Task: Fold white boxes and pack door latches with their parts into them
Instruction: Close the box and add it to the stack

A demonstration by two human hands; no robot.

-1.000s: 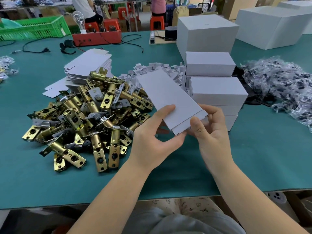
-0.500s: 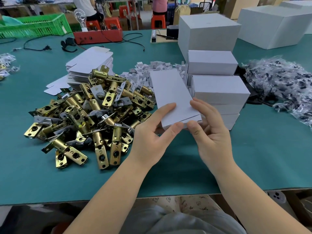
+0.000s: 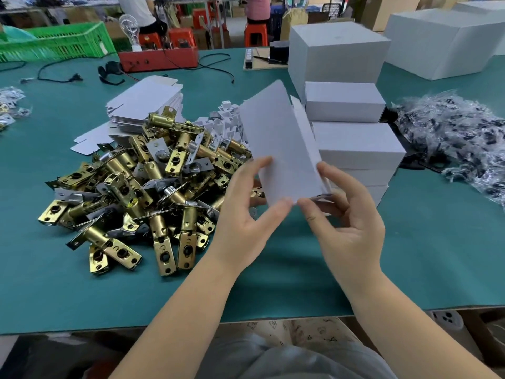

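Left hand [image 3: 246,214] at frame centre, thumb and fingertips pinching the near left edge of a flat white box blank [image 3: 278,143]. Right hand [image 3: 347,214] beside it, fingers curled around the blank's near right corner, thumb tip almost meeting the left thumb. Blank held above the table, tilted up and away; smooth matte card, one long side flap beginning to stand off on the right.

Left of the hands: heap of door latches [image 3: 142,192], brass-coloured tubes with punched flat tails and grey steel faceplates, jumbled, the heap's right edge just under the left hand. Behind the heap, a stack of flat blanks [image 3: 144,105] and small white card pieces [image 3: 226,116].

Right of the blank, close behind it: stacked folded white boxes [image 3: 352,143]. Far right: crinkled clear bags of dark parts [image 3: 459,138]. Teal table mat [image 3: 437,255] bare in front of the hands down to the near edge.
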